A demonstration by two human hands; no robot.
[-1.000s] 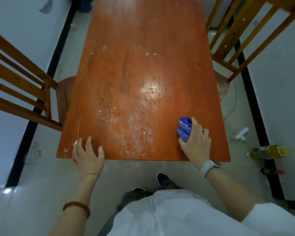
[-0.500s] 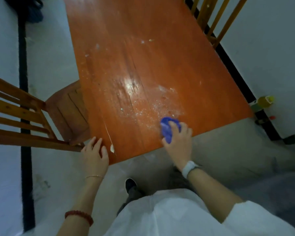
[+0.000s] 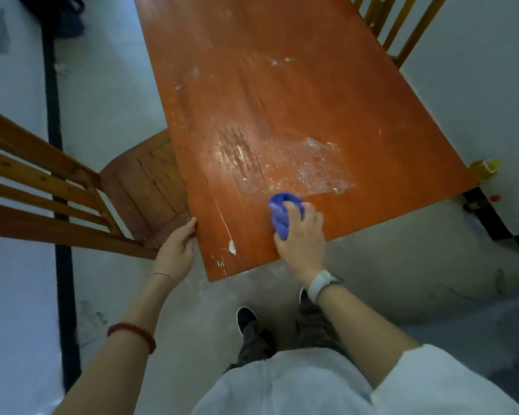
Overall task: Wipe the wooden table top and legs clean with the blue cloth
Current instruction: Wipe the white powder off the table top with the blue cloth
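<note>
**Blue cloth held on the near edge zone of the worktop**

Hidden or cut off: the far end of the wooden worktop point(image 3: 297, 94) runs out of frame at 12 o'clock, and its legs cannot be seen from above. Most of the blue cloth point(image 3: 280, 215) is covered by the right hand point(image 3: 301, 235); only a bunched part shows beyond the fingers. The left chair point(image 3: 72, 187) at 9 o'clock is cut by the frame edge, and its seat passes under the worktop's long side. The second chair point(image 3: 396, 28) at 1 o'clock shows only back slats. The fingertips of the left hand point(image 3: 177, 250) lie at the worktop's edge; whether they curl under it cannot be determined.

Containers: a yellow-green bottle point(image 3: 486, 167) lies on the floor at 3 o'clock, partly behind the worktop corner. Its contents cannot be made out.

Task item and fingers: the right-hand fingers curl over the cloth and grip it against the worktop, near the near edge at 6 o'clock. The cloth protrudes toward 11 o'clock from the knuckles. A patch of white residue point(image 3: 300, 166) lies just beyond the cloth toward 12 o'clock. A white smear point(image 3: 231, 247) sits near the corner, between the two hands. The left-hand fingers are relaxed and nearly straight, touching the worktop's side edge at 9 o'clock of the cloth, holding nothing.
</note>
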